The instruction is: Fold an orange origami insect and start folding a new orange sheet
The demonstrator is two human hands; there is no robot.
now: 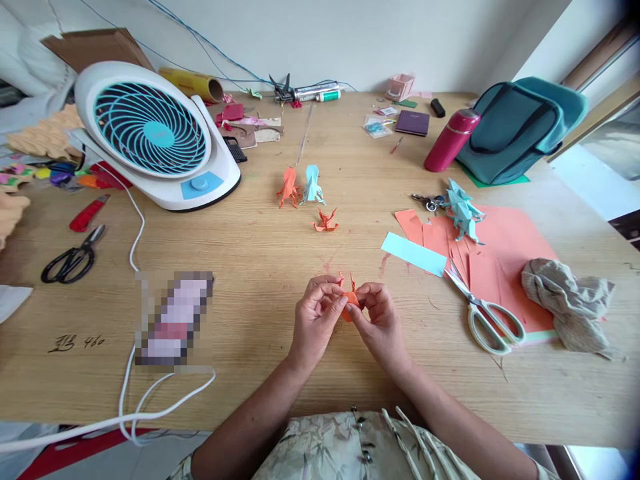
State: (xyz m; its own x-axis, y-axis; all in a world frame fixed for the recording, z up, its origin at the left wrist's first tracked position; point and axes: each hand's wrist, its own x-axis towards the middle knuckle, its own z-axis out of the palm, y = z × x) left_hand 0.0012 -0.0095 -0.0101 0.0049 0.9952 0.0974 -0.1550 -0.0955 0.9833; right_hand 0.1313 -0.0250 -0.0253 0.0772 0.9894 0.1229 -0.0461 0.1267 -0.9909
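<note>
Between my two hands is a small piece of folded orange paper (pixel 352 297), with thin points sticking up from its far side. My left hand (pixel 320 313) pinches its left side, thumb in front. From the right, my right hand (pixel 380 320) pinches it too, and both thumbs meet near its middle. The fingers partly hide the folds. Just beyond the hands lies a small orange folded piece (pixel 326 221) with curled legs. Farther back stand an orange origami figure (pixel 289 187) and a light blue origami figure (pixel 312 184), side by side.
At right, white-handled scissors (pixel 487 320), a light blue paper strip (pixel 414 253), orange paper sheets (pixel 525 240), blue folded figures (pixel 464 210) and a crumpled cloth (pixel 570 307). A fan (pixel 155 133), black scissors (pixel 73 257), a blurred phone (pixel 175 320) and a white cable (pixel 170 405) are left.
</note>
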